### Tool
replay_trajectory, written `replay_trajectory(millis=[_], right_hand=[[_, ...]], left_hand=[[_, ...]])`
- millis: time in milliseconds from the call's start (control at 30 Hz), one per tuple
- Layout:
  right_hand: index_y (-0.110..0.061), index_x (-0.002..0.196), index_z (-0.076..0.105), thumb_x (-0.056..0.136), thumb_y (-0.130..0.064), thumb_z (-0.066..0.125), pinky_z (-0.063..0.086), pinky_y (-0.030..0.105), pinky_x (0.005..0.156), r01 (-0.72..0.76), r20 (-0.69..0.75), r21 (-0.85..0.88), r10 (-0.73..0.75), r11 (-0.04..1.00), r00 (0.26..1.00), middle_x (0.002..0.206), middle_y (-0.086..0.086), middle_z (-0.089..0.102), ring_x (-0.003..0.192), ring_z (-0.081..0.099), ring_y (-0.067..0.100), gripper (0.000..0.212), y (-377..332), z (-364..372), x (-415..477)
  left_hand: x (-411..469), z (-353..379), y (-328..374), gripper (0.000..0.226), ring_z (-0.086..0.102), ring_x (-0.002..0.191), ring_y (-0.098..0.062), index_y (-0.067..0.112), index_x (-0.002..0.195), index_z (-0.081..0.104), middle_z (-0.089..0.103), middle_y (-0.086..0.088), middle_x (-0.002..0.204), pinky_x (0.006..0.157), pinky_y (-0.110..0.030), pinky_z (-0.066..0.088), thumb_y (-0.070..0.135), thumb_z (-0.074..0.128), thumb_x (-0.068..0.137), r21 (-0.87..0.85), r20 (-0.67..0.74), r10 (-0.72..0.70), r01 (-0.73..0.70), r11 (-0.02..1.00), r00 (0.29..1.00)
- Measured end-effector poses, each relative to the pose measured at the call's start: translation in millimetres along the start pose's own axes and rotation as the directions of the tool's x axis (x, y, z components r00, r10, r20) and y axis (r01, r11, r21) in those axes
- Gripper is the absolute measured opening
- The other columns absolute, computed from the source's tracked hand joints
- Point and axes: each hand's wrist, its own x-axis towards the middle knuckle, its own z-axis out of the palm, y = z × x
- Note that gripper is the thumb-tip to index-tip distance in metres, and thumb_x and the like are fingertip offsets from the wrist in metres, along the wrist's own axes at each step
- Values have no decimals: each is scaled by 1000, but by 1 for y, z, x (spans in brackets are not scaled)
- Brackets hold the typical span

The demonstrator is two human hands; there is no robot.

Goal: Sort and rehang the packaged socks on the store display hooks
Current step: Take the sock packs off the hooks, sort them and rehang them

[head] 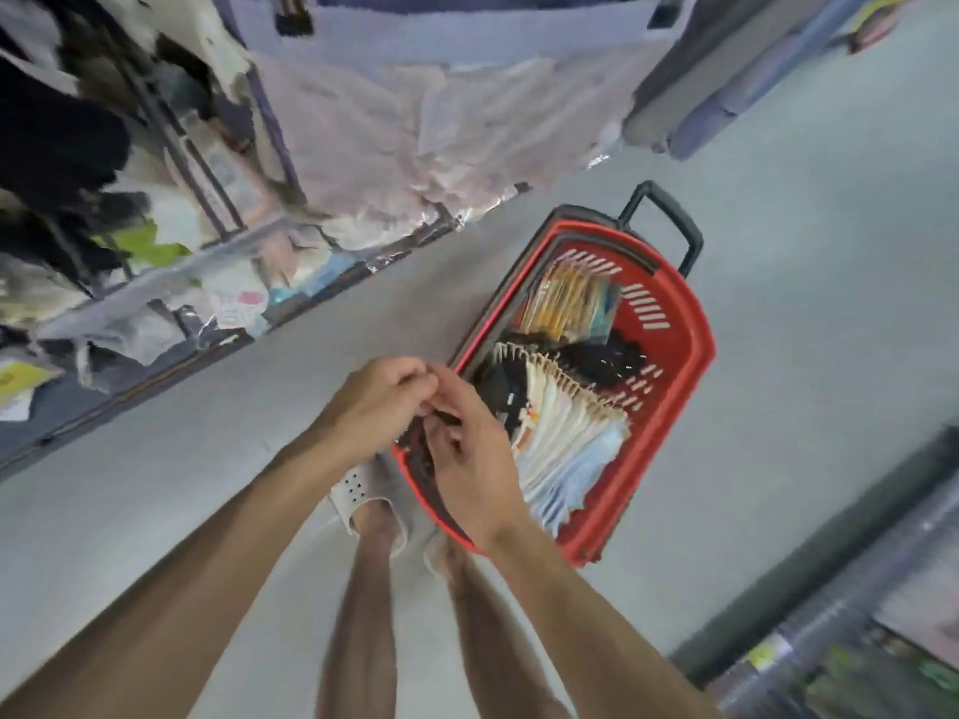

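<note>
Above the red basket's (pixel 693 365) near rim, left hand (pixel 379 402) and right hand (pixel 475 459) pinch together on a small dark item (pixel 443 417), too blurred to name, and a loose pinch could drop it among the packaged socks (pixel 565 438) stacked inside.

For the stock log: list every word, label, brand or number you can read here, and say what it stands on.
Nothing can be read; the frame is blurred.
Print on the sock packs in the red basket: too blurred.
The yellow card on the shelf at the picture's left edge: unreadable.
The pink label on that shelf: unreadable.
The yellow label at lower right: unreadable.
</note>
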Motion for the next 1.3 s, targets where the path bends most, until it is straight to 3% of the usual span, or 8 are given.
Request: replay_trajectory(millis=[200, 333, 433, 567, 700, 867, 1033, 1300], right_hand=[[-21, 133, 55, 97, -11, 51, 45, 34, 101, -275, -120, -169, 257, 947, 959, 131, -2, 57, 118, 56, 14, 38, 76, -39, -29], [-20, 131, 56, 98, -13, 52, 47, 36, 100, -399, -158, -103, 381, 911, 911, 135, 0, 55, 118, 59, 19, 35, 108, -61, -28], [-21, 132, 55, 98, -14, 53, 48, 35, 102, -399, -167, -64, 384, 915, 908, 137, -2, 54, 119, 58, 17, 35, 119, -64, -25], [-23, 138, 51, 99, -17, 53, 45, 26, 100, -397, -177, -17, 388, 918, 904, 142, -5, 50, 123, 55, 12, 39, 122, -62, -12], [-20, 144, 46, 97, -13, 55, 43, 36, 110, -364, -216, 78, 372, 928, 903, 146, -4, 50, 131, 49, 13, 48, 113, -57, 7], [-15, 146, 39, 90, -29, 66, 38, 40, 113, -410, -245, 111, 424, 905, 872, 144, 4, 49, 134, 45, 23, 64, 106, -54, 42], [-14, 153, 21, 82, -50, 72, 37, 45, 106, -514, -267, -25, 490, 857, 830, 149, 8, 30, 139, 26, 28, 94, 116, -56, 58], [-27, 153, 19, 79, -46, 77, 43, 49, 101, -543, -300, -222, 474, 809, 828, 132, 9, 32, 126, 32, 28, 96, 131, -66, 78]], left_hand=[[12, 78, -22, 13, 65, 102, -6, 34, 96, 65, 70, 15, 103, 95, -33, 50, 32, 52, 95, 133, 144, -84, 65, 989, 986], [26, 119, -22, 46, 45, 132, -19, 25, 137, 45, 38, 1, 146, 111, -41, 36, 30, 57, 93, 293, -76, -67, 87, 952, 995], [31, 132, -21, 72, 22, 146, -26, 18, 151, 21, 15, -1, 159, 118, -49, 28, 27, 61, 92, 355, -167, -58, 115, 928, 984], [38, 133, -23, 79, 32, 142, -29, 17, 153, 14, 18, -4, 156, 114, -48, 35, 28, 62, 91, 433, -136, -38, 94, 896, 990], [46, 131, -24, 73, 42, 137, -29, 22, 150, 20, 35, -7, 152, 109, -47, 39, 40, 59, 92, 470, -68, -91, 113, 875, 994], [48, 147, -23, 52, 61, 110, -29, 26, 140, 34, 59, -5, 122, 92, -50, 53, 45, 47, 94, 534, 126, -71, -8, 846, 989], [47, 174, -31, 55, 53, 115, -28, 25, 143, 33, 51, -8, 126, 95, -47, 51, 43, 46, 92, 617, 191, -62, -71, 784, 980], [43, 174, -48, 65, 40, 116, -31, 18, 146, 24, 34, -9, 130, 87, -42, 44, 33, 55, 90, 716, 337, 0, -256, 649, 942]])
